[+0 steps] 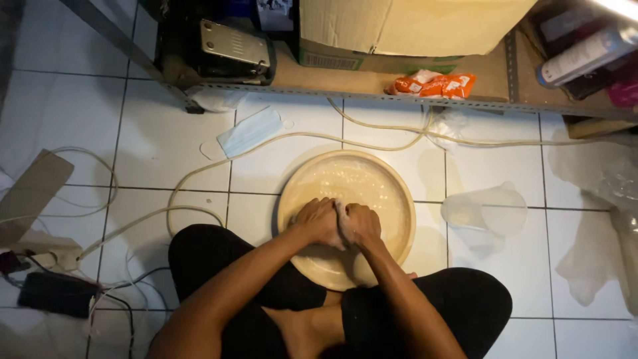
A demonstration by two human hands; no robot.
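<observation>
Both pressed together, left hand [319, 221] and right hand [360, 225] side by side, fingers curled down into pale wet stuff; whether anything is clasped, impossible to tell; all inside the round beige basin [399, 193] on the tile floor between crossed knees; just right of the hands, clear plastic jug [488, 211]; up and left, blue face mask [249, 131]; looping past, cream hose [199, 171].

Clutter on a white tiled floor

A face mask [249, 131] lies near a pale hose [199, 174]; a clear plastic jug [488, 211] on its side, an orange packet [433, 84] and cardboard box [405, 30] on the shelf.
</observation>
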